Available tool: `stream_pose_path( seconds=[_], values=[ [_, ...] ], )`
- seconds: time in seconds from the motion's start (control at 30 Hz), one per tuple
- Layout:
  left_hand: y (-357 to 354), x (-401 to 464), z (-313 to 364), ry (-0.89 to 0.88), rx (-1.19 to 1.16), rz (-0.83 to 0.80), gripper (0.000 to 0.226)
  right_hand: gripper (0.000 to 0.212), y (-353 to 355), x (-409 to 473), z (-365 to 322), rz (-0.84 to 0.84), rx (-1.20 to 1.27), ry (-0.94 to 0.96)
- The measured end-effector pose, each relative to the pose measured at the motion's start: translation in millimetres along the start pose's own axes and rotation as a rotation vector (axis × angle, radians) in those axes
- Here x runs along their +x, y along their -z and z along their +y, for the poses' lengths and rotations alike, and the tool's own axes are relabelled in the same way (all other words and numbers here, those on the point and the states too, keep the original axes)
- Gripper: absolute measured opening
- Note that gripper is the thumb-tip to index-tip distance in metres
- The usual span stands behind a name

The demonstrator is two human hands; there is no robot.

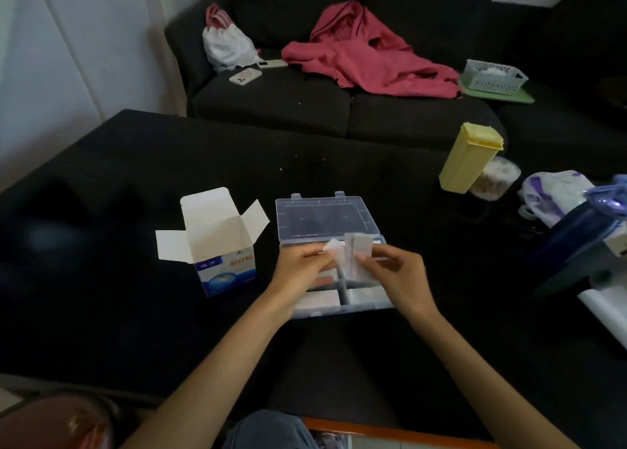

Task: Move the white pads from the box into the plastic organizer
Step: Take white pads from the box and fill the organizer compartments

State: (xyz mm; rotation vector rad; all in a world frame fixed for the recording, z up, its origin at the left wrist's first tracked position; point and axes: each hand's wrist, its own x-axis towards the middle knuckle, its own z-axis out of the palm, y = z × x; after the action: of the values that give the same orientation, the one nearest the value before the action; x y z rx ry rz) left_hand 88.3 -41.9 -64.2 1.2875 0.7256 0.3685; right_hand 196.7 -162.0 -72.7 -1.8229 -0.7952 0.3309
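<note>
- So, a small stack of white pads (353,256) is being held up just above the plastic organizer (339,304), pinched between both hands.
- Left hand (298,268): its grip is closed on the left side of the pads, where one pad corner can be seen fanned out toward the lid.
- Right hand (397,272): fingers are curled around the right edge of the same stack, so that grip is grasping the pads too.
- More white pads are already laid flat in the two near compartments of the organizer; what sits in the far compartments is mostly hidden by the hands.
- The organizer's clear lid (322,217) is flipped open and lies flat on the black table (135,177), on the far side.
- The box (220,245), white and blue, is stood upright just left of the organizer with all its top flaps open; its inside can't be made out from here.
- Further right on the table, a yellow container (470,160) is seen leaning against a clear round jar (497,180), with a plastic bag (549,197) near the edge.
- Behind, a pink garment (366,58), a white pouch (227,46), two phones (245,75) and a lattice basket (495,75) are spread on a dark sofa (271,105).
</note>
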Motion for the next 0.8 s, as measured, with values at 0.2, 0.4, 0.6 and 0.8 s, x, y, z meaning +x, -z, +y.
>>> stream_pose_path(
  seconds=[0.2,0.4,0.6,0.8],
  values=[
    [15.0,-1.2,-0.2,-0.034,0.064,-0.142,0.026,0.026,14.9,-2.2,24.1,0.075,-0.755,0.815],
    [17.8,1.3,1.1,-0.176,0.29,-0.26,0.046,0.032,15.4,3.5,16.4,0.02,-0.825,0.824],
    [5.1,9.7,9.6,-0.444,0.624,-0.08,0.024,0.015,13.8,22.7,-3.9,-0.034,-0.733,0.744],
    [10.0,31.2,35.7,-0.51,0.749,-0.033,0.018,0.032,22.1,64.0,-33.8,-0.306,-0.319,0.23]
  ],
)
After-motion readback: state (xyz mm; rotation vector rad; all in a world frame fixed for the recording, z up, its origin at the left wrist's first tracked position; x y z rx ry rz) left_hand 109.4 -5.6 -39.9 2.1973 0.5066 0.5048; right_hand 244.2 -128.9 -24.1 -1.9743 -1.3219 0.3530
